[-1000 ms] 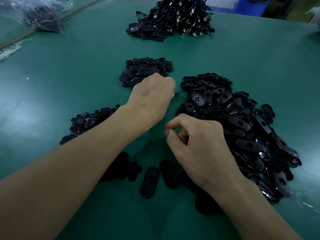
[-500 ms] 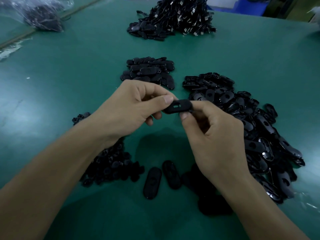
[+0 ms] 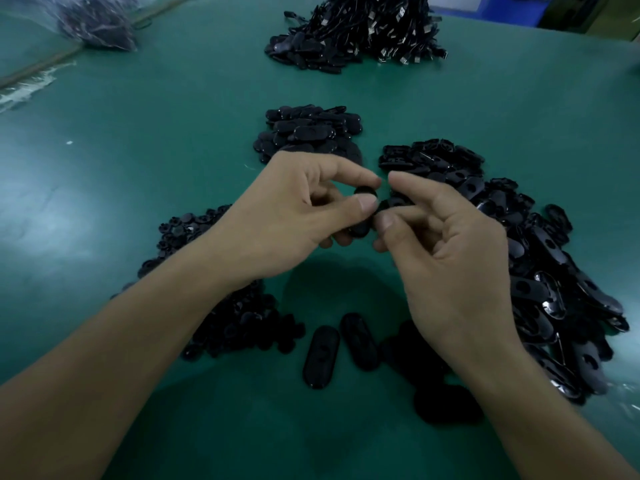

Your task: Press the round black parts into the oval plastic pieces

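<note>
My left hand (image 3: 294, 216) and my right hand (image 3: 446, 258) meet above the middle of the green table. Between thumb and fingers my left hand pinches a black oval plastic piece (image 3: 362, 211). My right hand pinches a small black part (image 3: 389, 204) against that oval piece; its shape is mostly hidden by my fingers. A heap of small round black parts (image 3: 221, 306) lies under my left forearm. A large heap of oval plastic pieces (image 3: 540, 258) spreads to the right, partly behind my right hand.
Two loose oval pieces (image 3: 320, 356) lie side by side near the front. A smaller pile of oval pieces (image 3: 308, 129) sits behind my hands. A heap of black parts with metal clips (image 3: 363, 32) is at the far edge, a plastic bag (image 3: 93, 26) at far left.
A second ago my hands were down on the table near the piles. They then rose and met around an oval piece, which has turned from lying crosswise to more upright in my left hand.
</note>
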